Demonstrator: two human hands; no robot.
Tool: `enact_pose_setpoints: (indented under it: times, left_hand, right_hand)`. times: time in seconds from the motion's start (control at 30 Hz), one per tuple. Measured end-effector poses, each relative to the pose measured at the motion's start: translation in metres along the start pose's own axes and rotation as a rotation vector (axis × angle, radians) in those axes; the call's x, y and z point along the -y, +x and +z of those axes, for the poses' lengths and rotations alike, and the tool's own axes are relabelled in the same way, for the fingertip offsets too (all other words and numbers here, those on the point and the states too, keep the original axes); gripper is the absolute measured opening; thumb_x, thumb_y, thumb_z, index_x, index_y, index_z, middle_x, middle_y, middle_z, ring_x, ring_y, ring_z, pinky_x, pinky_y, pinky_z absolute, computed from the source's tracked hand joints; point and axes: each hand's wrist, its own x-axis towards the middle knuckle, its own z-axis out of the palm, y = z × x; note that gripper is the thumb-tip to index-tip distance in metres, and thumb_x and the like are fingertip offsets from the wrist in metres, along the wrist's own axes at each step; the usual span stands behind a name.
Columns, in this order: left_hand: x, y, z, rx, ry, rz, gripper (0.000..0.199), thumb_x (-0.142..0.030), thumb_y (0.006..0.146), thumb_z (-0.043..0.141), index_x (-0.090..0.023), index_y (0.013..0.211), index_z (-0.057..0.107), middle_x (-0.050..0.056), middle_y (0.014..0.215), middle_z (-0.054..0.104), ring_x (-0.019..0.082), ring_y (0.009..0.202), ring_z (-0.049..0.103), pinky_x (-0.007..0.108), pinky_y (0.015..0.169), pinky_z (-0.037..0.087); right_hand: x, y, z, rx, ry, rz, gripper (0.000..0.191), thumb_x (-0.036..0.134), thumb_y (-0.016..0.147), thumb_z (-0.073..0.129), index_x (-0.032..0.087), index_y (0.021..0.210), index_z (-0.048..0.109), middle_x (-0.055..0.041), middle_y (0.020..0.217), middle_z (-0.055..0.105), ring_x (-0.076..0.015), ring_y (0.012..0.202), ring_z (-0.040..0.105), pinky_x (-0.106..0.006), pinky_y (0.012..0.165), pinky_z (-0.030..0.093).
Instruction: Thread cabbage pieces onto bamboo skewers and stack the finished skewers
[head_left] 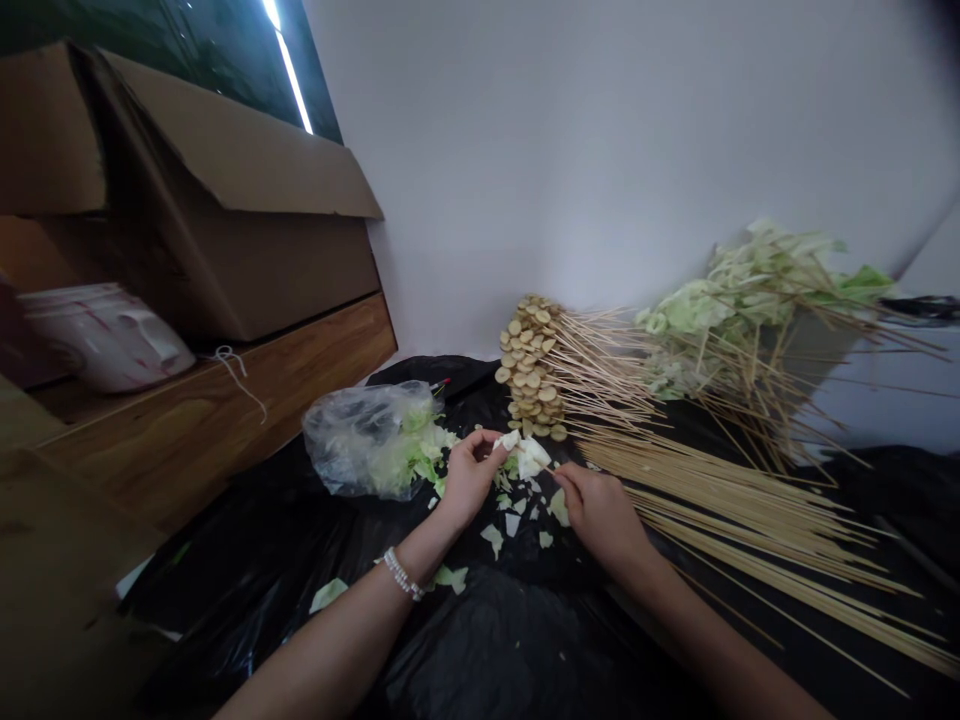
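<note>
- Cabbage pieces (525,455): pale, white-green, folded small, pinched in the left hand (469,475) fingertips near the middle of the tabletop (315,560).
- Right hand (600,510): grip closed around a thin skewer (556,472), its tip meeting the cabbage pieces.
- Loose scraps (517,520) lie scattered under and between both hands.
- The tabletop is covered in black plastic sheeting; a white wall (600,150) stands behind.
- Plastic bag (371,435), clear and crumpled, just left of the left hand, holds green leaves.
- Bare sticks (750,520) fan out toward the right edge.
- At the far edge: skewers of tan round slices (532,370), and beside them skewered greens (750,300).
- Cardboard box (225,200) sits open on a wooden shelf (225,420) at left, a white tub (105,335) beside it.
</note>
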Motion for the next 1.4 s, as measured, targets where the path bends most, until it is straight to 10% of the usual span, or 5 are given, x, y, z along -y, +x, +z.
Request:
enact_pose_setpoints:
  times: [0.7, 1.4]
  left_hand:
    - [-0.013, -0.001, 0.002, 0.029, 0.031, -0.008, 0.022, -0.033, 0.066, 0.075, -0.016, 0.079, 0.069, 0.003, 0.079, 0.068, 0.015, 0.069, 0.061, 0.025, 0.067, 0.048]
    - [-0.011, 0.012, -0.01, -0.014, -0.569, -0.483, 0.007, -0.011, 0.071, 0.067, -0.013, 0.076, 0.064, 0.003, 0.073, 0.067, 0.008, 0.057, 0.058, 0.016, 0.05, 0.048]
  right_hand:
    - [0.004, 0.0, 0.0, -0.011, -0.03, -0.015, 0.03, 0.022, 0.096, 0.035, 0.02, 0.085, 0.062, -0.0045, 0.082, 0.069, -0.0166, 0.078, 0.063, -0.025, 0.07, 0.037]
    - [-0.001, -0.004, 0.005, -0.15, 0.084, -0.169, 0.027, 0.023, 0.093, 0.041, 0.02, 0.092, 0.068, -0.0054, 0.094, 0.071, -0.0168, 0.087, 0.065, -0.025, 0.081, 0.045]
